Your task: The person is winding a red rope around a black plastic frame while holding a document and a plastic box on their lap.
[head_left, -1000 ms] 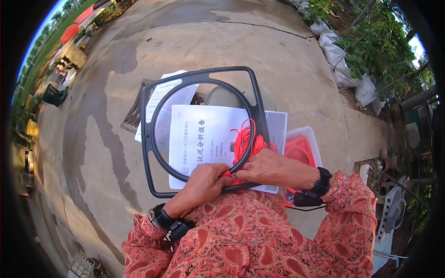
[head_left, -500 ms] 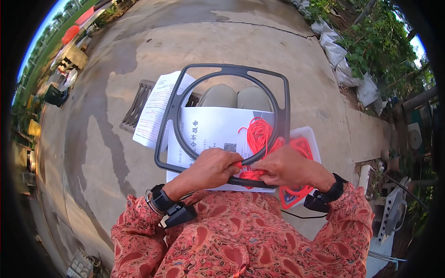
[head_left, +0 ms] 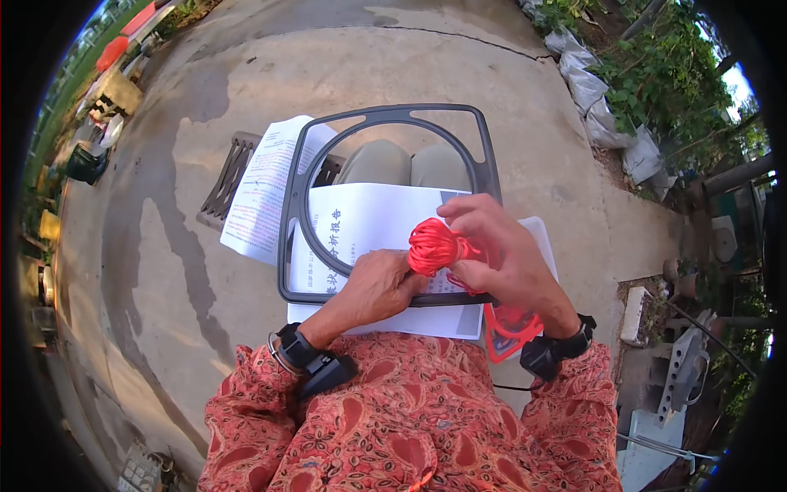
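A dark grey plastic frame [head_left: 296,205] with a round opening lies across my lap over white printed paper sheets [head_left: 369,217]. My right hand [head_left: 500,258] holds a small bundle of red cord [head_left: 433,244] above the sheets. My left hand [head_left: 379,285] rests on the frame's near edge, its fingers touching the cord bundle from below. Both wrists wear dark bands, and my sleeves are red patterned fabric. A red-rimmed tray [head_left: 512,332] peeks out under my right wrist.
Another printed sheet [head_left: 266,184] lies left of the frame over a dark slatted grate [head_left: 225,182]. Concrete ground [head_left: 164,271] surrounds me. White sacks [head_left: 602,98] and green plants [head_left: 664,74] line the right edge; blocks and clutter sit at lower right.
My right hand has lifted the red cord bundle up off the paper. The frame and sheets have shifted toward the middle of the view.
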{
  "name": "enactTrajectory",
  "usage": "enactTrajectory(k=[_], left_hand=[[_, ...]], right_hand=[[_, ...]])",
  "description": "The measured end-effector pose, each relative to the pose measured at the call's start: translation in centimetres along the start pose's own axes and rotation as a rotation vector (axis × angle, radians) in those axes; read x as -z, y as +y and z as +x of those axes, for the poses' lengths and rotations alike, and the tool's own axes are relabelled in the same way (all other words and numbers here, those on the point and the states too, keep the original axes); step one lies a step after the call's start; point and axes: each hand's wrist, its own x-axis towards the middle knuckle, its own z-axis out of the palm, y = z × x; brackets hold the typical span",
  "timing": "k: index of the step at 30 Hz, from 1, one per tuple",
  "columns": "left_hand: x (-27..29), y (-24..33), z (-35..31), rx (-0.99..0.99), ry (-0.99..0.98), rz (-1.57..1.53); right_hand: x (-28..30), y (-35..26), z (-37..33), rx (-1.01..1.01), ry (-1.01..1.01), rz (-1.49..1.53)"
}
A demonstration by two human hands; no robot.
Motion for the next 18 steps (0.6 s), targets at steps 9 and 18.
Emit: enactTrajectory(k=[9, 18], left_hand=[[-0.3, -1.8, 0.6, -0.188, 0.131, -0.348], [-1.6, -0.7, 0.7, 0.022, 0.236, -0.041]], right_hand=[[-4.8, -5.1, -1.3, -0.428, -0.086, 0.531], [-2.0, -6.2, -4.0, -0.224, 0.146, -0.341]])
